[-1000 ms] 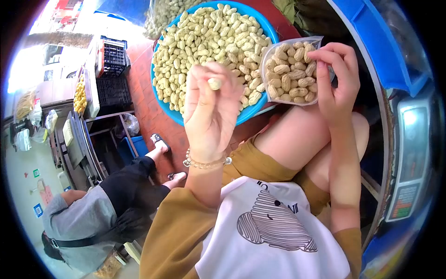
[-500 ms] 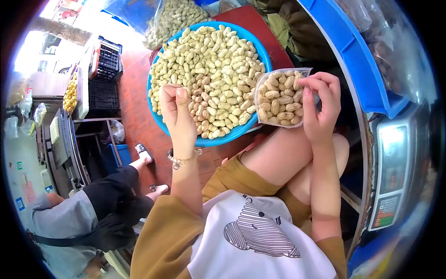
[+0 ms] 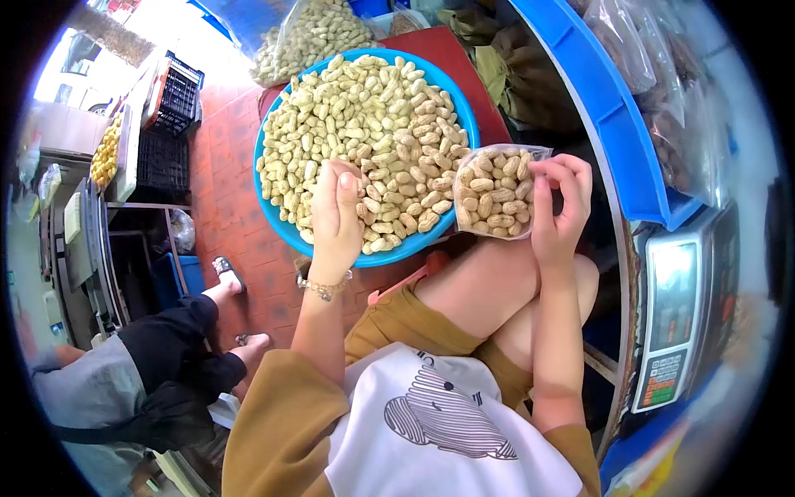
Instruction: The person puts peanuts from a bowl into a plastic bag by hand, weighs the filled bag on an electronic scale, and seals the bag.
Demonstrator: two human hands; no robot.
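Observation:
A round blue basin (image 3: 469,112) is heaped with unshelled peanuts (image 3: 344,112). My left hand (image 3: 337,211) is over the basin's near side, its fingers curled and closed among the peanuts. The palm side is turned away, so whatever those fingers hold is hidden. To the right, a clear plastic bag (image 3: 497,195) packed with peanuts is at the basin's right edge, above my knee. My right hand (image 3: 563,199) pinches the bag's right edge between thumb and fingers.
Beneath the basin is a red surface (image 3: 480,79). A larger clear bag of peanuts (image 3: 310,41) stands behind it. On the right are a blue tray (image 3: 617,124) and a digital scale (image 3: 669,323). Another person (image 3: 157,356) is at left, near black crates (image 3: 170,108).
My left hand has moved right across the peanuts, towards the bag. Darker peanuts now show at the basin's right side. My right hand keeps its hold on the bag. The view has shifted slightly.

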